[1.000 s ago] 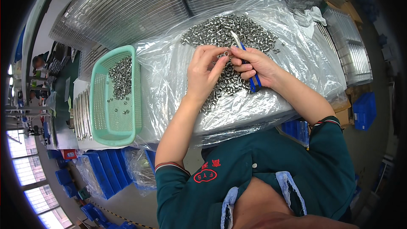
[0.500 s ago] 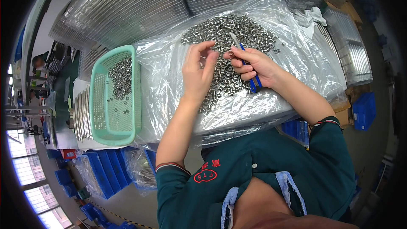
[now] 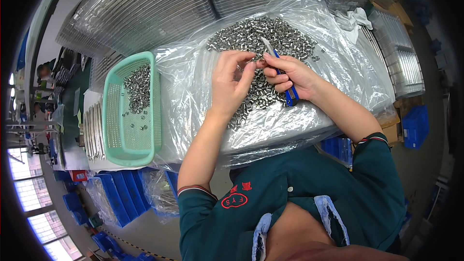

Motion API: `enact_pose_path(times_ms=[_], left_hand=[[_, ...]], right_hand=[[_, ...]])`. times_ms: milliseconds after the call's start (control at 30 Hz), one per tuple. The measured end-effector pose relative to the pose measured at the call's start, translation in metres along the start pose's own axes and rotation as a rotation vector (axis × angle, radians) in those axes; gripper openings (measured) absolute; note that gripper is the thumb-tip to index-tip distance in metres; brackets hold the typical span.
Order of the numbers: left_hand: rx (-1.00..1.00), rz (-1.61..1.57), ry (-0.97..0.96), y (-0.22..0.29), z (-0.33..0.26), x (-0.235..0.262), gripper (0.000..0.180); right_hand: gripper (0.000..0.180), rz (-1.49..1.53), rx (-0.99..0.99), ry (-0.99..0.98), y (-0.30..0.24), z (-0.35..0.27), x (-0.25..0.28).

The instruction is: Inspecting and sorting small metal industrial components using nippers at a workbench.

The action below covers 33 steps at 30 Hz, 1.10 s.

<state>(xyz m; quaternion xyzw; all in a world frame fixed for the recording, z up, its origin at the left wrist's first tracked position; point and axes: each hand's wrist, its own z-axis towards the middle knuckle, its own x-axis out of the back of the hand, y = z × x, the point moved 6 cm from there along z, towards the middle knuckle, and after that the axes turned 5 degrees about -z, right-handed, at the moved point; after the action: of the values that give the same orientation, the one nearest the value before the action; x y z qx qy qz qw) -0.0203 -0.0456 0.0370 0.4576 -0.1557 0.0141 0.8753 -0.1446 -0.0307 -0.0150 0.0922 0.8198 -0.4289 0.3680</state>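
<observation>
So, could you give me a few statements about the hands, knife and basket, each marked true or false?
1. The right hand holds a knife. True.
2. The blade points at the person's chest. False: the blade points away.
3. Metal parts lie in the basket. True.
4. A pile of metal parts lies on clear plastic. True.
5. The basket stands right of the pile. False: it stands left.
6. The left hand is in the basket. False: the left hand is near the right.

I see the left hand [image 3: 229, 82] return after pulling away, its fingertips now just beside the metal ring [image 3: 261, 62].
</observation>
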Motion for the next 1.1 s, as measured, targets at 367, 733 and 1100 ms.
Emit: enact_pose_path(times_ms=[367,733,1100], left_hand=[[-0.018,0.016,-0.038,-0.003,-0.0016,-0.006,0.019],[0.025,0.005,-0.021,-0.0017,-0.0008,-0.0035,0.016],[0.005,-0.02,-0.025,-0.003,-0.0006,-0.0045,0.016]], right_hand=[[0.019,0.001,0.007,-0.02,0.0011,0.0014,0.0008],[0.018,-0.018,0.011,0.007,0.0006,0.0013,0.0008],[0.015,-0.045,0.065,0.038,-0.0013,0.0012,0.0024]])
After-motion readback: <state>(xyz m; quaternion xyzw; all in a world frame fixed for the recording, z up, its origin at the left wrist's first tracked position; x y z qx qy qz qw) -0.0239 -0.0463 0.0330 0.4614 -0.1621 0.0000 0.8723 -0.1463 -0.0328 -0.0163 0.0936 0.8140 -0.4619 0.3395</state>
